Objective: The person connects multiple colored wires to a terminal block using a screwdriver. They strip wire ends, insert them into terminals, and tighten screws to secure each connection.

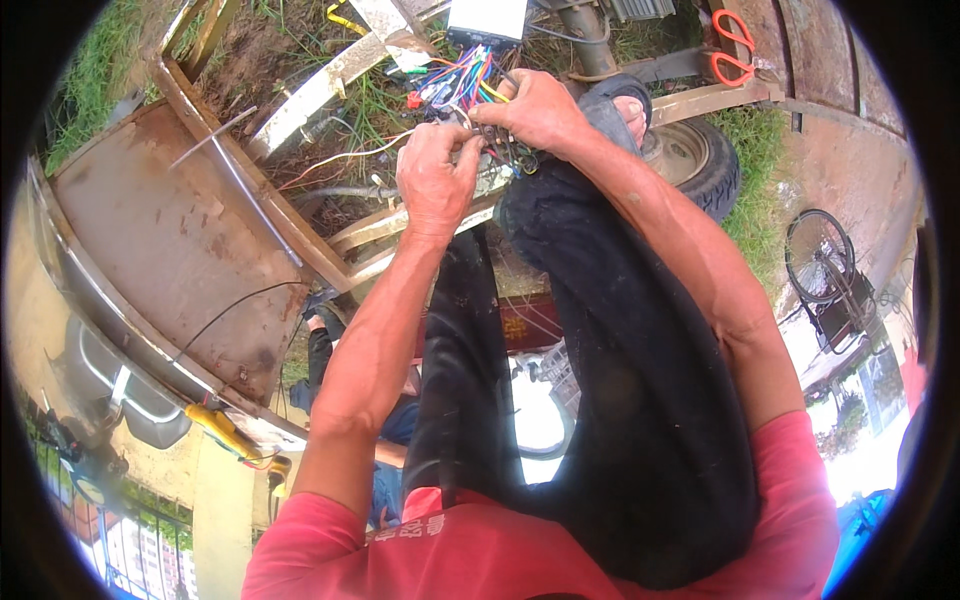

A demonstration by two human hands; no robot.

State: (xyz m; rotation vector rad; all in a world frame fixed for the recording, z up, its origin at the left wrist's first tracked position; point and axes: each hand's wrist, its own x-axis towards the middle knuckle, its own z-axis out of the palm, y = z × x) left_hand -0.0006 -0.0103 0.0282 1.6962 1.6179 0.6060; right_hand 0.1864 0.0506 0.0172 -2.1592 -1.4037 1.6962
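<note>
My left hand (pixel 438 175) is closed, thumb and fingers pinched at the near end of a bundle of coloured wires (pixel 462 82). A thin pale wire (pixel 370 150) runs in from the left to its fingertips. Close beside it, my right hand (pixel 537 112) is closed too, thumb and forefinger gripping wires of the same bundle. The fingertips almost meet; the exact strands between them are too small to tell. At the far end, the wires fan out of a silver box with a dark end (pixel 487 22). More dark wires and connectors (pixel 515 155) hang below my right hand.
A rusty metal frame (pixel 250 190) and brown panel (pixel 170 240) stand left. Orange-handled scissors (pixel 733 50) lie far right, above a tyre (pixel 715 175). A yellow tool (pixel 222 430) is at lower left. Someone in blue clothing (pixel 400 420) is partly hidden behind my left arm.
</note>
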